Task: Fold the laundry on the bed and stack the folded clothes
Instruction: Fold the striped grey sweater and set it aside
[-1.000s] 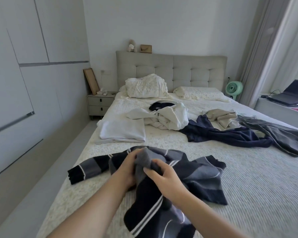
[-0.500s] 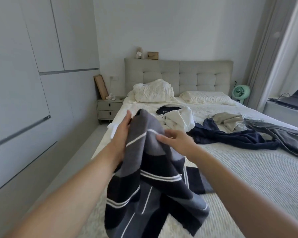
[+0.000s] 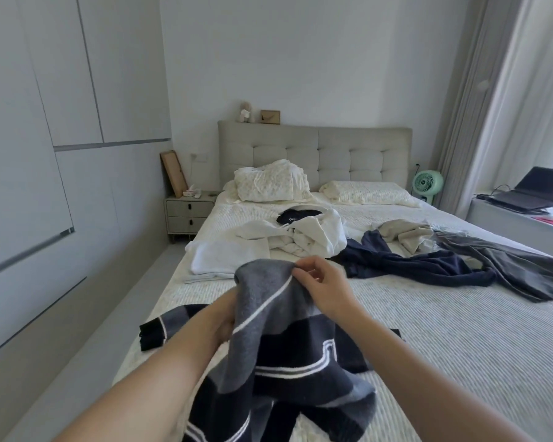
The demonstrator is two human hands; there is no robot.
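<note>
A grey and navy striped sweater [image 3: 278, 349] hangs over the near part of the bed [image 3: 444, 330], held up in front of me. My right hand [image 3: 323, 285] pinches its grey top edge. My left hand [image 3: 219, 320] grips the fabric lower down, partly hidden behind it. One sleeve lies out to the left on the bed. A folded white garment [image 3: 230, 258] lies flat near the bed's left edge. Behind it sit a crumpled white garment [image 3: 310, 239], a navy garment [image 3: 412, 266], a beige garment [image 3: 406, 234] and a dark grey garment [image 3: 524, 272].
Two pillows [image 3: 272, 185] lean at the padded headboard [image 3: 313, 154]. A nightstand [image 3: 189, 213] stands left of the bed, a green fan [image 3: 427, 184] to its right, and a laptop [image 3: 530, 194] on a ledge at the far right. Wardrobe doors [image 3: 29, 154] line the left wall.
The sweater was lifted high off the bed, then came down lower. My right hand shifted to its top edge while my left hand dropped lower on the fabric.
</note>
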